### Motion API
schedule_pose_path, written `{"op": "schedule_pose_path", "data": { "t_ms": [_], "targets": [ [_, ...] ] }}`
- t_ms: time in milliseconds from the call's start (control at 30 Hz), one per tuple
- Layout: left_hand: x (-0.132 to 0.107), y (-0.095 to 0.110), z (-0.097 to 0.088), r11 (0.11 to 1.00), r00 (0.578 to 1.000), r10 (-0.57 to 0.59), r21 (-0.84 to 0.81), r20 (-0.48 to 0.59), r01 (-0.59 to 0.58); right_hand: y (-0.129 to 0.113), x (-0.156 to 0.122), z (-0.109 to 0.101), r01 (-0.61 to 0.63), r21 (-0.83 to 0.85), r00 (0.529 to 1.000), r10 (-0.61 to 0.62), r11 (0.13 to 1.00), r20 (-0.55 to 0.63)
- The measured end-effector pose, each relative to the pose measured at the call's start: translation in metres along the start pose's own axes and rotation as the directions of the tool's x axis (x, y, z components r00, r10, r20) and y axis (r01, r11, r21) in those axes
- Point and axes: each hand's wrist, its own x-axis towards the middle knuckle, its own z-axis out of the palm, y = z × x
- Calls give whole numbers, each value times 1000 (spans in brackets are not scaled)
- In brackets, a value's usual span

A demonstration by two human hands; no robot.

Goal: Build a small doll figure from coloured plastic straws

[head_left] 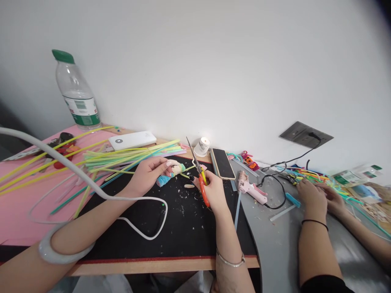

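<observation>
My left hand (148, 176) is closed, its thumb and fingers pinching a small fuzzy craft piece (165, 179) in blue, cream and green. A thin green pipe cleaner (190, 168) sticks out from the piece to the right. In my right hand (215, 189) are scissors (203, 185) with orange and yellow handles. Their dark blades point up and away, just right of the craft piece. Part of the handles is hidden by my fingers. Below lies a black mat (180, 228) strewn with small scraps.
Left, pastel pipe cleaners (100, 158) lie by a power bank (132, 140) and a bottle (79, 97). A white cable (91, 185) crosses my left arm. Rightward are a paper cup (202, 146), a phone (223, 163), a pink glue gun (251, 190) and a co-worker's hands (311, 197).
</observation>
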Motion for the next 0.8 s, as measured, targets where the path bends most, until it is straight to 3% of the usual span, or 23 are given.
{"op": "schedule_pose_path", "data": {
  "t_ms": [100, 200, 300, 400, 600, 800],
  "targets": [
    [0, 0, -1, 999, 999, 30, 31, 35, -31, -2, -2, 4, 18, 180, 998, -28, 984, 53],
    [-1, -2, 0, 995, 986, 76, 49, 152, -84, -6, -6, 12, -33, 330, 995, 1, 943, 98],
    [-2, -4, 4, 994, 956, 92, 35, 277, -106, -8, -9, 20, -92, 404, 986, 27, 910, 164],
    [-3, -3, 7, 996, 938, 70, 33, 338, -86, -8, -10, 24, -100, 428, 980, 16, 898, 197],
    [-3, -8, 7, 995, 944, 90, 20, 318, -102, -10, -10, 24, -122, 424, 981, 43, 897, 191],
    [-4, -12, 10, 995, 963, 104, -26, 249, -101, -10, -10, 27, -64, 443, 992, 10, 894, 123]
  ]
}}
